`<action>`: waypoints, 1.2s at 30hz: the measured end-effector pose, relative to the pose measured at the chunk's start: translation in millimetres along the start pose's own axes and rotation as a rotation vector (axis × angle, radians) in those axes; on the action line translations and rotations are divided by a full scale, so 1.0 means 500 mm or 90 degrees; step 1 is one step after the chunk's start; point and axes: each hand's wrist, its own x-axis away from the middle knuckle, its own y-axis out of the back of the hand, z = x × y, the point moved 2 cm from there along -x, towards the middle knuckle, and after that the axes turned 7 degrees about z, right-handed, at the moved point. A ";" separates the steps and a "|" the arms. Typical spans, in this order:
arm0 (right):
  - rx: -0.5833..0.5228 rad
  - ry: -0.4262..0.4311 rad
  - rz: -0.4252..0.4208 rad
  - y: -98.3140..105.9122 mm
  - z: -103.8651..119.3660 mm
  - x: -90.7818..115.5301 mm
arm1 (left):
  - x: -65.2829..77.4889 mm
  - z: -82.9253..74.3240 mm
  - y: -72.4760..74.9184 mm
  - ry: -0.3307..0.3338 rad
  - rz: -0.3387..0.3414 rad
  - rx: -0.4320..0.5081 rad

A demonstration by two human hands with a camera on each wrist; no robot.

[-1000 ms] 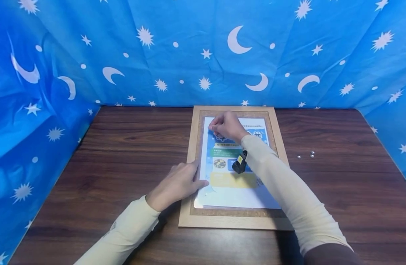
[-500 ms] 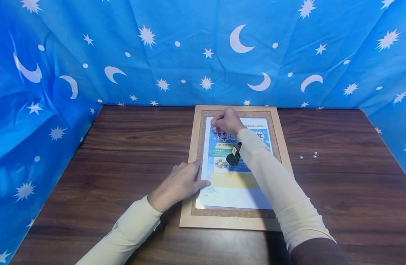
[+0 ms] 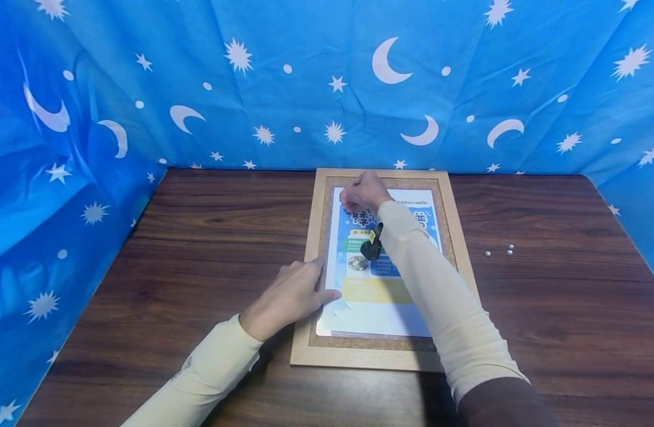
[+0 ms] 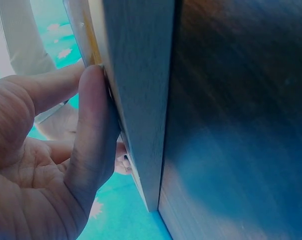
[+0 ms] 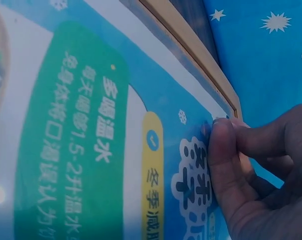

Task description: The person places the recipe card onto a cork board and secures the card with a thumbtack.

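Note:
A printed poster sheet (image 3: 380, 317) lies on a cork board with a pale wooden frame (image 3: 359, 359). My right hand (image 3: 365, 191) is at the poster's far left corner, thumb and index finger pinched together. Between those fingertips is a small silver thumbtack (image 4: 125, 158), mostly hidden, seen as a grey bit in the left wrist view. My left hand (image 3: 292, 293) rests at the board's left side, its thumb on the poster's edge and its fingers extended along the frame. In the right wrist view, the right hand (image 5: 261, 165) touches the poster (image 5: 133, 150) near the frame.
Three small silver thumbtacks (image 3: 488, 254) lie on the dark wooden table (image 3: 225, 219), right of the board. A blue cloth (image 3: 305, 101) with moons and stars hangs behind and at the sides. A black wrist camera (image 3: 371, 249) hangs under the right wrist, over the poster.
My right forearm has swung left and the wrist has shifted slightly, while the fingertips stay at the same corner. The left hand keeps its place. The head view has shifted a little.

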 end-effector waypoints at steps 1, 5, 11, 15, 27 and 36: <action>-0.003 0.000 0.001 0.001 0.001 0.000 | 0.000 -0.001 0.000 -0.001 0.000 -0.001; -0.017 0.001 0.009 0.004 0.000 0.000 | -0.001 -0.003 0.000 0.000 0.003 -0.004; -0.041 -0.002 0.016 0.008 -0.007 -0.005 | -0.003 -0.005 0.000 0.007 0.008 -0.008; -0.052 -0.007 0.015 0.008 -0.011 -0.010 | -0.004 -0.005 -0.001 0.006 0.007 -0.012; -0.075 -0.025 0.000 0.003 -0.003 -0.004 | 0.003 -0.006 0.000 -0.017 -0.028 -0.023; -0.054 -0.018 -0.044 -0.002 -0.008 -0.011 | 0.004 -0.006 -0.001 -0.026 -0.027 -0.027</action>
